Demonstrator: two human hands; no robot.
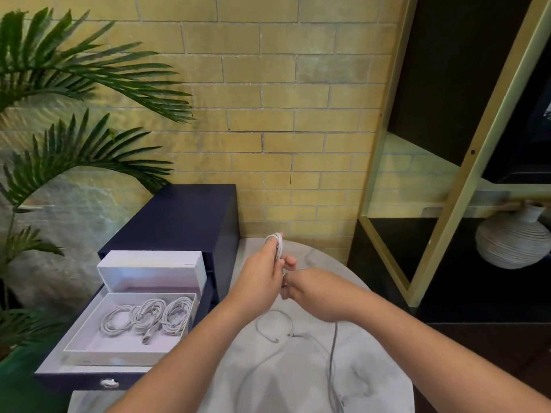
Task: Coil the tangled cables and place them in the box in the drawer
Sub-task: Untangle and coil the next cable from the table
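My left hand holds a small white cable coil looped round its fingers, raised above the round grey table. Just to its right, my right hand pinches the same cable where it leaves the coil. The rest of that cable trails down from my right hand and lies loose on the table. To the left, the open drawer of a dark blue cabinet carries a white box. Three coiled white cables lie side by side in it.
The box's white lid leans upright behind it. The dark blue cabinet stands against the brick wall. A palm plant fills the left. A gold-framed black shelf with a ribbed white vase stands at right.
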